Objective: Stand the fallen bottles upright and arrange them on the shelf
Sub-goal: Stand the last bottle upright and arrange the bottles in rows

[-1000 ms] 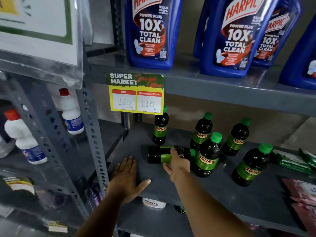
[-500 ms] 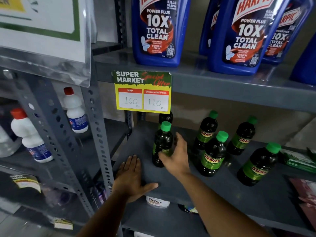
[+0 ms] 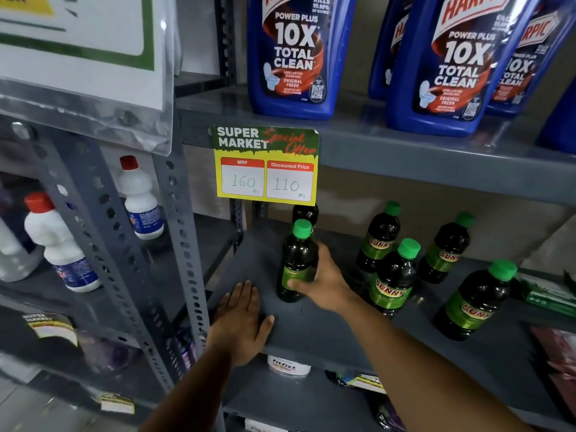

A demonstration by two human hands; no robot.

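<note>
A second ago the dark bottle (image 3: pixel 297 263) lay on its side on the grey shelf (image 3: pixel 327 332); now it stands upright near the left end, green cap up. The right hand (image 3: pixel 324 280) wraps its lower body from the right, grip pinching the green label. The left hand (image 3: pixel 241 319) stays flat at the shelf's near edge, fingers spread, holding nothing. Another bottle (image 3: pixel 305 213) stands just behind, half hidden by the price tag (image 3: pixel 266 165). Four upright Sunny bottles (image 3: pixel 394 277) stand close on the right. Blue cleaner bottles (image 3: pixel 296 54) fill the shelf above.
</note>
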